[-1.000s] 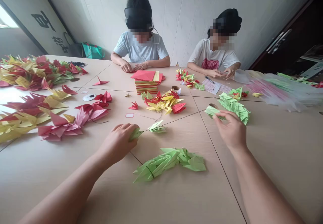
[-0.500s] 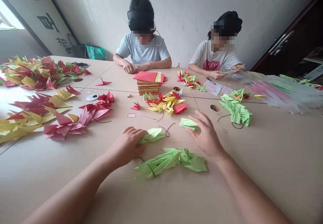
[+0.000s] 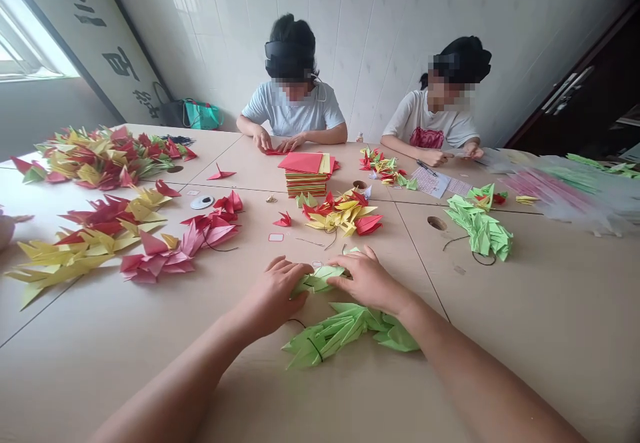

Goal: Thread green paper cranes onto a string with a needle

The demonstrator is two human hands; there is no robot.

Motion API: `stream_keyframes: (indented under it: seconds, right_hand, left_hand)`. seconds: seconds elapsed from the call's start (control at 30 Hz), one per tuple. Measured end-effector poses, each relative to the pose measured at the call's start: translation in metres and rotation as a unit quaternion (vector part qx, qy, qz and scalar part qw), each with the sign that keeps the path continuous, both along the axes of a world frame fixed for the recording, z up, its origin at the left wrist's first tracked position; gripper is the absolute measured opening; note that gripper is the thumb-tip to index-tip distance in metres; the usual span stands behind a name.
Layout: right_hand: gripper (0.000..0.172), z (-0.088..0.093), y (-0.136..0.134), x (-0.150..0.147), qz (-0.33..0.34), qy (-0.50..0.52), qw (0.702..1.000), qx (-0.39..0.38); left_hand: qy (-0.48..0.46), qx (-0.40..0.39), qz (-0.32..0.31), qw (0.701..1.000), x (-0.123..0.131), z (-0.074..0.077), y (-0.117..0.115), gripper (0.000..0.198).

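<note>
My left hand (image 3: 283, 293) is closed around the left end of a small bunch of green folded paper cranes (image 3: 320, 279), a little above the table. From the right, my right hand (image 3: 367, 280) grips the other end of the same bunch, its thumb and fingers bent over the paper. My fingers hide part of the bunch. Just below my hands lies a longer string of green paper cranes (image 3: 345, 330) with a black cord (image 3: 314, 350) around its left end. My right wrist covers part of its right side.
Beyond my hands lie red and yellow cranes (image 3: 345, 213) and a stack of coloured paper (image 3: 306, 182). Crane strings (image 3: 100, 223) and a large heap (image 3: 105, 153) fill the left. At right are green cranes (image 3: 480, 226) and plastic bags (image 3: 575, 190). Two people (image 3: 293, 110) sit opposite.
My right hand has moved left, bringing its green folded piece up against the bunch in my left hand. The view has shifted slightly, and part of another hand now shows at the left edge.
</note>
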State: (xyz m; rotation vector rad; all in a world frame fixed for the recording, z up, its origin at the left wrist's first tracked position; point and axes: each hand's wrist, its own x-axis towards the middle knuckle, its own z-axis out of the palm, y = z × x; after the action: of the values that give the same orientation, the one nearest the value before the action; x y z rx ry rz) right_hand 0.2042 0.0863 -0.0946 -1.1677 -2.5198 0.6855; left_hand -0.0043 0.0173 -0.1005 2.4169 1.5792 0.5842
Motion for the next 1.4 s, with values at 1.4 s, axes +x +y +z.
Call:
stream_keyframes:
  seconds: [1.4]
  right_hand:
    - [0.015,0.026,-0.018,0.06,-0.216,0.232,0.939,-0.132]
  left_hand:
    - [-0.002,-0.056,0.065,0.996,-0.015,0.0,0.009,0.03]
